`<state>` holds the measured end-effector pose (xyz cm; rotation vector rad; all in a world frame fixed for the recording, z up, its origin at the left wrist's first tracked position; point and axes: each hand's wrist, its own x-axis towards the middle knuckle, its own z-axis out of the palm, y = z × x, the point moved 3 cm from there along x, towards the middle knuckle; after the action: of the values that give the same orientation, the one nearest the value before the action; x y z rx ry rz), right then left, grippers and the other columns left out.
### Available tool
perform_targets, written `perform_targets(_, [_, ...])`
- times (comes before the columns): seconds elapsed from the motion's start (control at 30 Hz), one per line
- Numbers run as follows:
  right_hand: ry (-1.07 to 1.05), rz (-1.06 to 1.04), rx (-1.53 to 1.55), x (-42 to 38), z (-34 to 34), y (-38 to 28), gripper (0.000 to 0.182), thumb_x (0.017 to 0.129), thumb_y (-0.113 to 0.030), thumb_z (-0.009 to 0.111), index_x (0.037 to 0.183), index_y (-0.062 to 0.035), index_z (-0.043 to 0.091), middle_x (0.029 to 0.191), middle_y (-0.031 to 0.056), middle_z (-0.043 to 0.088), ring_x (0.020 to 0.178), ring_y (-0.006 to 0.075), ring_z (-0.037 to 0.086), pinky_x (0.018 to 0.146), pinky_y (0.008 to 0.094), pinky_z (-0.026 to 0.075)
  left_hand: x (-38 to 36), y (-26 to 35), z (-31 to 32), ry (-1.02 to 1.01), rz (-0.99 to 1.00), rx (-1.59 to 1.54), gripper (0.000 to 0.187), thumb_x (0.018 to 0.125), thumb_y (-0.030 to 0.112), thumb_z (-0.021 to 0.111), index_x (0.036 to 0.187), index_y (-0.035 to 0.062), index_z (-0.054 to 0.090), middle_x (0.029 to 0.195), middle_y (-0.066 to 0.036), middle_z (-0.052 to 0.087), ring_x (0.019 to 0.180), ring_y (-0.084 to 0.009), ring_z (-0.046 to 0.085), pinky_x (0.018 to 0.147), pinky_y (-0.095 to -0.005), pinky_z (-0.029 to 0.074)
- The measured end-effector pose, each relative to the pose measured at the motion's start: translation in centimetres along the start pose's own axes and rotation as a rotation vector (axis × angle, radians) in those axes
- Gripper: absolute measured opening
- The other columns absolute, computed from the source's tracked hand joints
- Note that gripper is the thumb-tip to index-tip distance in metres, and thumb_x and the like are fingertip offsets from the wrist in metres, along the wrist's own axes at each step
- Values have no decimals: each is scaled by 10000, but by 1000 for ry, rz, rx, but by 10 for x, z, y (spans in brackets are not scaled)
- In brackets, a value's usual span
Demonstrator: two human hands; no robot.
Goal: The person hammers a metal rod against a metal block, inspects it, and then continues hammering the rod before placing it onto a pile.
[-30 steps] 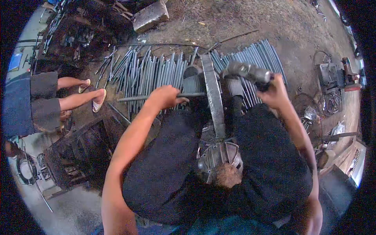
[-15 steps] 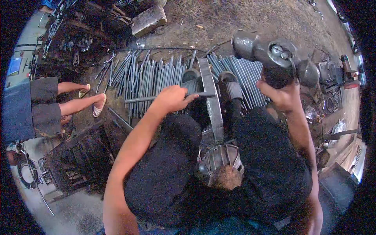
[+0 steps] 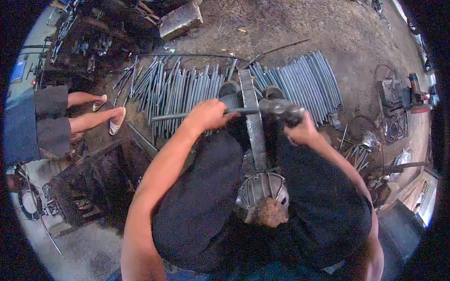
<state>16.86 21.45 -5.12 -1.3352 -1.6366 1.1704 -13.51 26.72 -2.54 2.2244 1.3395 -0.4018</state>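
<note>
My left hand (image 3: pixel 207 115) is closed around a metal rod (image 3: pixel 172 117), which lies level across an upright-running flat steel bar (image 3: pixel 255 136) between my knees. The rod's right end is over the bar. In my right hand (image 3: pixel 304 132) is a heavy hammer (image 3: pixel 277 107), its head low at the rod's end and overlapping the bar in this view. The fist hides most of the hammer's handle. Below the bar's near end sits a ribbed metal housing (image 3: pixel 262 185) with a brown lump (image 3: pixel 272 213) on its near side.
Rows of metal rods (image 3: pixel 183 93) lie on the ground beyond my feet, with another row (image 3: pixel 311 86) to the right. A person's legs (image 3: pixel 96 121) stand at the left. A metal block (image 3: pixel 182 21) lies at the back, and dark machinery (image 3: pixel 93 185) stands at the lower left.
My right hand has swung the hammer down and left, from raised at the right to the rod's end at the bar. My left hand keeps its hold on the rod.
</note>
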Motion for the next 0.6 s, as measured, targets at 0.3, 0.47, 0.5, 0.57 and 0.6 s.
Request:
perform_targets(0.3, [42,59,-60,47,-83,-130,429,749,-49,724,1113,34,512,981,68,582,935,150,572,835,310,469,-4,-5,5,25,-29,-26,568,870,589,517,846,44,677,756,-227,646,755,-416,632,703,-501,510])
perform_targets(0.47, [50,-267,255,23,-74,-74,304,786,-50,649,1062,23,546,976,47,574,947,143,553,850,315,453,-5,-3,-1,66,-21,24,609,866,628,489,838,48,673,749,-232,640,748,-421,630,703,-507,512])
perform_targets(0.5, [67,-262,146,20,-31,-60,315,767,-95,668,1038,18,554,929,47,583,922,154,566,828,331,466,-5,-2,0,72,-15,33,612,865,630,489,836,47,671,748,-233,641,748,-422,629,706,-510,513])
perform_targets(0.57, [102,-256,-69,9,10,-5,350,729,-184,707,988,6,569,835,46,599,871,176,592,784,365,493,-5,-7,6,109,-10,20,611,860,634,492,841,49,669,744,-235,640,742,-425,628,706,-514,512])
perform_targets(0.6, [-44,-2,-373,7,22,19,376,701,-230,702,943,29,577,807,93,618,823,215,607,755,384,499,-4,-9,5,149,0,13,611,856,638,496,847,51,668,739,-237,639,736,-428,627,706,-519,512])
